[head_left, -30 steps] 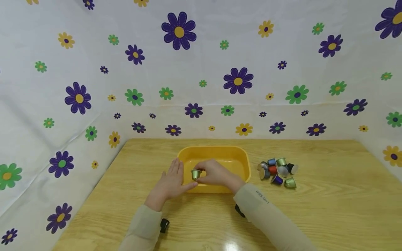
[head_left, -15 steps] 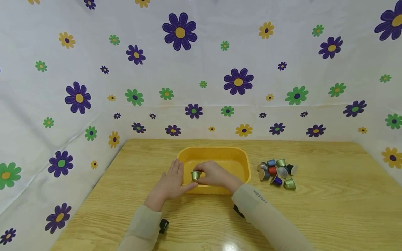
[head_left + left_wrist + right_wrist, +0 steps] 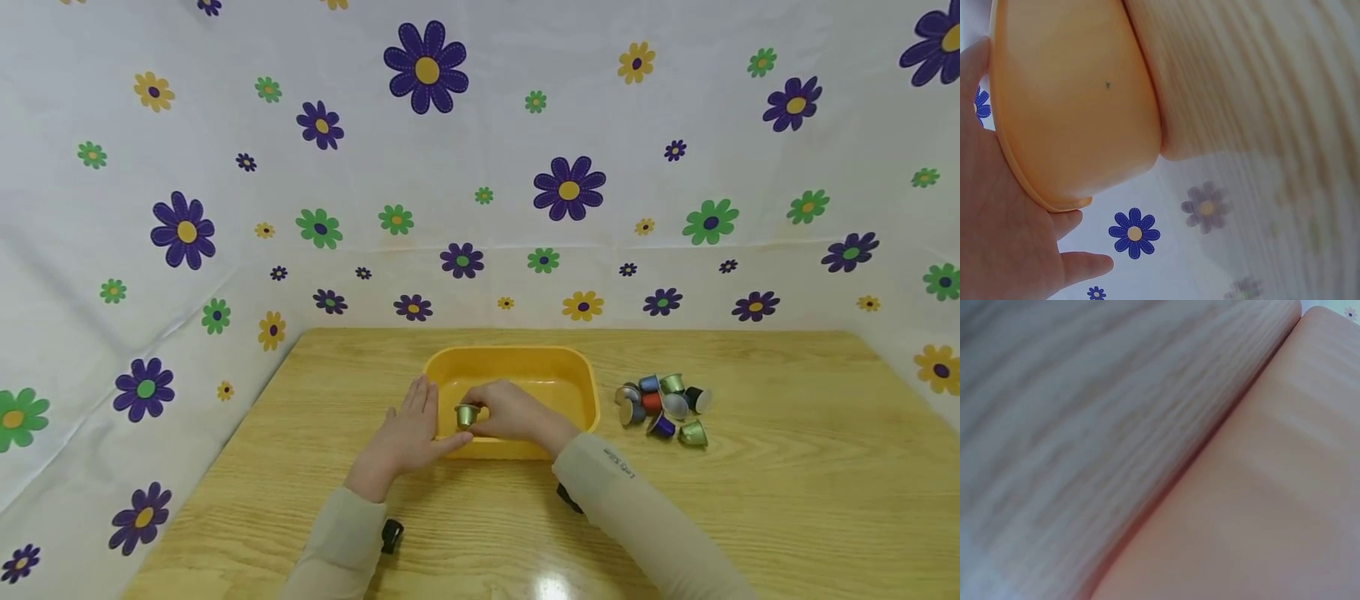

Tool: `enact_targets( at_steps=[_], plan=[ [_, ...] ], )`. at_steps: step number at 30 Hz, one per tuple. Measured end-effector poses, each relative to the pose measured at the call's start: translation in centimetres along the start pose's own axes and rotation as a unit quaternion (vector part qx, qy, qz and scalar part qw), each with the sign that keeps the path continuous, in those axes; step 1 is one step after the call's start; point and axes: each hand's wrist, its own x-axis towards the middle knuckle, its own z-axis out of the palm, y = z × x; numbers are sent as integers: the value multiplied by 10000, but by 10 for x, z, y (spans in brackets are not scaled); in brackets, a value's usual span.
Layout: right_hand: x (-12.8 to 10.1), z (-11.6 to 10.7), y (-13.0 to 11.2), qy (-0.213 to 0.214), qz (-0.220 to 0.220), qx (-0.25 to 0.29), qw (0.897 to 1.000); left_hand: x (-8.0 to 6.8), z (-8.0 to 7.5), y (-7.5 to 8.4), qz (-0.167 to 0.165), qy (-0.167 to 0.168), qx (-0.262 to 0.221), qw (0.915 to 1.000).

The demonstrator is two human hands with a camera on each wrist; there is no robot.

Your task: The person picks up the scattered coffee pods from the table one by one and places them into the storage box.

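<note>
A yellow plastic tub [image 3: 555, 367] sits on the wooden table [image 3: 787, 500]. My right hand [image 3: 510, 412] pinches a green-gold coffee capsule [image 3: 467, 415] over the tub's front left corner. My left hand [image 3: 408, 433] lies flat with straight fingers against the tub's left wall; in the left wrist view the palm [image 3: 997, 237] presses the tub's rim [image 3: 1029, 194]. The right wrist view is filled by blurred table grain and the tub's wall [image 3: 1260, 506].
A heap of several coloured coffee capsules [image 3: 663, 406] lies on the table right of the tub. A flowered white cloth [image 3: 525, 167] walls in the table at the back and both sides. Black wrist straps [image 3: 392, 533] show under both sleeves.
Hardly anything has moved. My right hand with the capsule stays over the tub's front left corner, and the left hand stays against the tub. The view has shifted slightly.
</note>
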Motion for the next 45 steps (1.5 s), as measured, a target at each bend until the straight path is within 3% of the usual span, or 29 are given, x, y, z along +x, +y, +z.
enact_targets(
  at_steps=[14,23,45],
  plan=[
    [0,-1,0,-20,-11,-42,10000,1,0,0,-23,-24,-38,10000],
    [1,0,0,-151,228,-178,9995,1,0,0,-59,-65,-36,10000],
    [-7,-9,-5,77,9,8,10000,1,-1,0,-124,-83,-42,9999]
  ],
)
